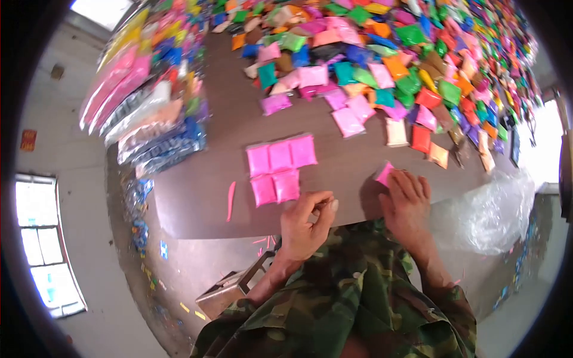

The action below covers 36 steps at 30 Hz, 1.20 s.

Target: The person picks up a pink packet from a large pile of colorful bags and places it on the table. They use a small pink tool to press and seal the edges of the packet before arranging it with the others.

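Note:
My left hand (pixel 307 225) is at the table's front edge, fingers curled in toward the thumb, and no object shows in it. Just beyond it, several filled pink packets (pixel 280 156) lie side by side in two rows, three in the far row and two in the near one. A thin pink strip (pixel 231 201) lies left of them. My right hand (pixel 407 206) grips a small pink packet (pixel 385 173) at the table's right front; the fingers cover much of it.
A large heap of small colourful packets (pixel 412 36) spreads over the table's back and right. Bigger bags of coloured packets (pixel 128 77) are stacked at the left. A clear plastic bag (pixel 492 215) hangs over the right front edge. A stool (pixel 230 292) stands below the table (pixel 191 206).

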### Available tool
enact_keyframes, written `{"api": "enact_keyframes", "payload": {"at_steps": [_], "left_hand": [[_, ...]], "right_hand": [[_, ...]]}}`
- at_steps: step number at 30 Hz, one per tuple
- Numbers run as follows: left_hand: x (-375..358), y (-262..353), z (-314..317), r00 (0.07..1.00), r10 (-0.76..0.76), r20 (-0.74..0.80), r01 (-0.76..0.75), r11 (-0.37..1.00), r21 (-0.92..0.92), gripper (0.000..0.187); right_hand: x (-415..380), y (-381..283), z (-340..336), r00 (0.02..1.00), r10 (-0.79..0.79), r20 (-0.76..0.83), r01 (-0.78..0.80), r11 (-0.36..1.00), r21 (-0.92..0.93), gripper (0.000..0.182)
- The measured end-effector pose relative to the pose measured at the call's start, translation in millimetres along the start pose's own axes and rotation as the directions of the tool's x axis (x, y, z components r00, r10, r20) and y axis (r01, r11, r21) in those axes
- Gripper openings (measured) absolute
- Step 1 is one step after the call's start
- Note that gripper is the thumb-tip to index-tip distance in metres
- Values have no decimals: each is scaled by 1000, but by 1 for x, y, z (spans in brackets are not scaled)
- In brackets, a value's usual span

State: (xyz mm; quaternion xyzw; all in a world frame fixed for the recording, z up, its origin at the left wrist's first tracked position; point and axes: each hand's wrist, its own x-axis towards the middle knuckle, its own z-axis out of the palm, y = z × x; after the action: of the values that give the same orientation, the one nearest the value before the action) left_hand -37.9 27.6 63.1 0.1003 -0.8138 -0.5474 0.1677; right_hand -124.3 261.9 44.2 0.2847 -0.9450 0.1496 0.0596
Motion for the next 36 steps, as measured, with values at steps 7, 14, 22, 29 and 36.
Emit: {"api": "enact_keyframes", "payload": {"at_steps": [7,14,22,29,36], "left_hand": [[-7,-41,-92,892,-87,-444,195,960,203,19],[-16,-85,-150,931,-122,-343,329,688,647,16],[-19,-105,-162,980,6,-200,160,574,803,7],[-13,-18,-123,923,-212,-321,285,937,202,12],[10,2,31,983,-86,161,79,996,47,19]], "right_hand": [[6,-3,-2,996,-85,-6,84,995,-54,47],[10,-5,-1,993,-114,33,117,990,-79,45],[10,0,-1,990,-141,-19,140,988,-63,42],[5,9,5,986,-128,-111,126,992,-21,38],[1,16,6,985,-116,-130,117,993,-3,33]]}}
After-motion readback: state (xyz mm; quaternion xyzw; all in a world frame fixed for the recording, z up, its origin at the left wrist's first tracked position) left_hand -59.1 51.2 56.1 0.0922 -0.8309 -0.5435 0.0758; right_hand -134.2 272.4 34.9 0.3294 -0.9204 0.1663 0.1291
